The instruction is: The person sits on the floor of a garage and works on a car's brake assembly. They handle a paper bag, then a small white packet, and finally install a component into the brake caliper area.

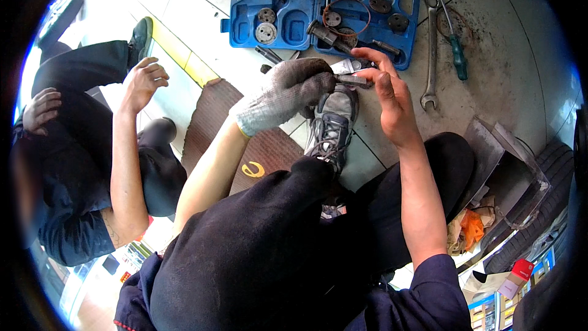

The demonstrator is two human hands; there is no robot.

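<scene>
My left hand (288,89), in a dirty grey-white knit glove, is closed on a small dark grey metal piece (352,80) above my shoe. The piece sticks out past the fingertips toward my right hand (395,101). That hand is bare, its fingers stretched and apart, with a fingertip at or very near the end of the piece; whether they touch I cannot tell. Just behind the piece is a silvery object (344,66), partly hidden by my hands. A dark metal spindle tool (323,32) lies across the near edge of the open blue tool case (294,30).
Round metal adapter discs (266,32) sit in the case. To its right lie a combination wrench (432,55) and a green-handled screwdriver (458,58). Another person (92,147) crouches at left beside brown cardboard (208,116). A metal box (502,171) and a tyre (551,178) stand at right.
</scene>
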